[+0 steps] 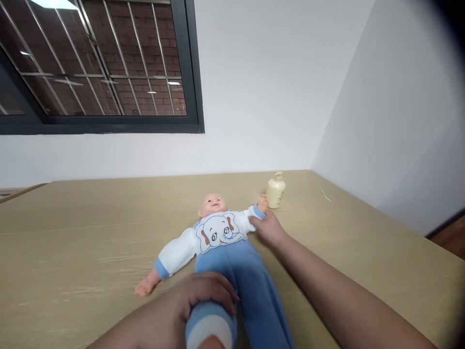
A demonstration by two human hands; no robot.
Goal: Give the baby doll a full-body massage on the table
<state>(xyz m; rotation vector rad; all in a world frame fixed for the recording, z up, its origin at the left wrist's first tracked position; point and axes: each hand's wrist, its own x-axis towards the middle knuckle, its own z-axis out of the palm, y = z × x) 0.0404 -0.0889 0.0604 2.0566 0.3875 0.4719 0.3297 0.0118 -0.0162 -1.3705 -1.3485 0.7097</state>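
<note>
A baby doll (214,204) lies on its back, dressed in a white top with an elephant face (221,233) and blue trousers (250,276). My left hand (207,293) wraps round one trouser leg near its striped cuff, close to the camera. At the doll's raised arm, my right hand (268,227) grips the white sleeve just below the blue cuff. The doll's other arm (178,254) stretches out to the left on the tabletop. Right behind the raised doll hand stands a cream pump bottle (276,191).
The doll lies on a wide tan-covered table (90,228). A thin pale strip (326,195) rests near its right edge. White walls (261,97) rise behind and to the right, with a dark-framed barred window (109,63) at upper left.
</note>
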